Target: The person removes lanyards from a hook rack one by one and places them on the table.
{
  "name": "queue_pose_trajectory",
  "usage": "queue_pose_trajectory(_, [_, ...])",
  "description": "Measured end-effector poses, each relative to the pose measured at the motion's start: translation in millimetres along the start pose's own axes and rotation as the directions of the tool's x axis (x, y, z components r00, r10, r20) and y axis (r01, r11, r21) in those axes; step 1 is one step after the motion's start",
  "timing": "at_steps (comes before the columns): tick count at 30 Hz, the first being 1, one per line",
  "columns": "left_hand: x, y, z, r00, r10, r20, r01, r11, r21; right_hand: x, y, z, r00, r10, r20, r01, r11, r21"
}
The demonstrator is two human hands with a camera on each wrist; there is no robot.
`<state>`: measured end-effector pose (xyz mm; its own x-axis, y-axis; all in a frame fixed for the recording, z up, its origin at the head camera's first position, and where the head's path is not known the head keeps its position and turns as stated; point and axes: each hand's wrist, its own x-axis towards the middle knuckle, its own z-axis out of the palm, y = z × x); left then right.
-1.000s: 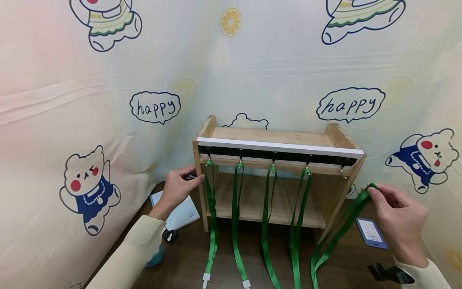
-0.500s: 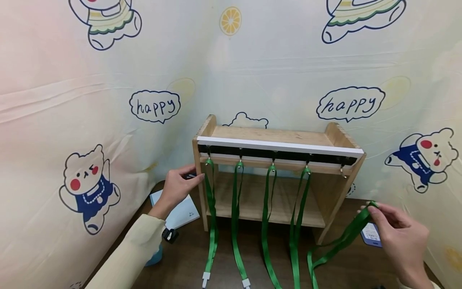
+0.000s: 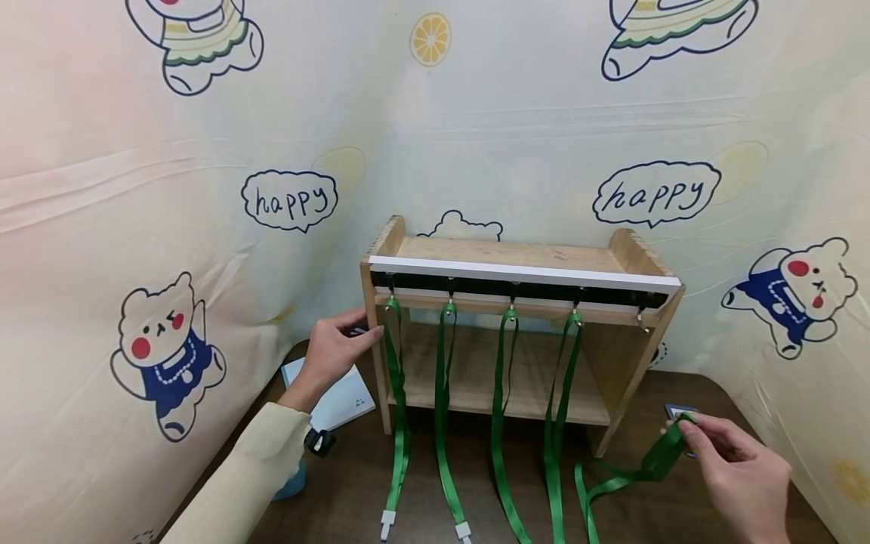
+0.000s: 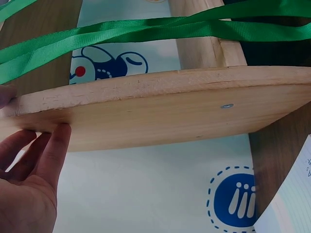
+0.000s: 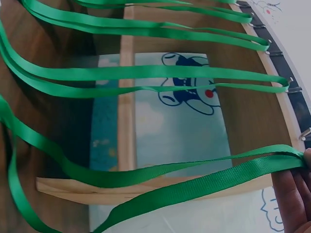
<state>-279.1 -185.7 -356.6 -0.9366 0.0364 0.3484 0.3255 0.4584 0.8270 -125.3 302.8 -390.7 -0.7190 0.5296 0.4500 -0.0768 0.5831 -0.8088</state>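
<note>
The right hand [image 3: 744,468] has a narrow grip: it pinches the top of a loose green strap [image 3: 662,457], so the loop stays up while the rest sags onto the bench [image 3: 469,461]. That strap is in front of the rack [image 3: 628,378], near its right side, lower than the bare end hook [image 3: 643,321] and not on it. The left hand [image 3: 336,351] has its grip on the rack's left side, thumb on one face and fingers on the other, I think to keep it from sliding or tipping. Four hung straps [image 3: 499,393] dangle in a row, one to each hook, so they stay apart. White clips [image 3: 388,521] show on two of them; the ends of the rest are cut off. The fourth hung strap is just beside the loose one down low, so those two could tangle. A blue card [image 3: 673,410] lies behind the right hand, mostly hidden. I see nothing blocking the end hook. Over on the left, a pad [image 3: 348,404] lies beside the rack, and a blue thing [image 3: 292,483] peeks out by the sleeve [image 3: 248,465], too covered to name. A cloth [image 3: 530,128] with bears hangs behind it all.
</note>
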Motion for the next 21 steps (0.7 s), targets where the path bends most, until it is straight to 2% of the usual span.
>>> queue_pose_trajectory(4, [0.4, -0.1, -0.3, 1.0, -0.002, 0.002, 0.002, 1.0, -0.007, -9.4, 2.9, 0.9, 0.997, 0.073, 0.036, -0.072, 0.997, -0.039])
queue_pose_trajectory(12, [0.8, -0.9, -0.3, 1.0, -0.013, 0.001, 0.013, 1.0, 0.001, -26.4, 13.1, 6.8, 0.985, 0.128, 0.112, -0.12, 0.99, -0.076])
queue_pose_trajectory(16, [0.6, -0.3, -0.2, 1.0, -0.016, 0.004, 0.016, 1.0, -0.002, -36.2, 15.8, 11.2, 0.972, 0.172, 0.163, -0.166, 0.985, -0.05])
queue_pose_trajectory(21, [0.2, 1.0, -0.4, 1.0, -0.008, 0.006, 0.008, 1.0, 0.0, -48.3, 22.6, 20.3, 0.951, 0.232, 0.205, -0.22, 0.972, -0.08])
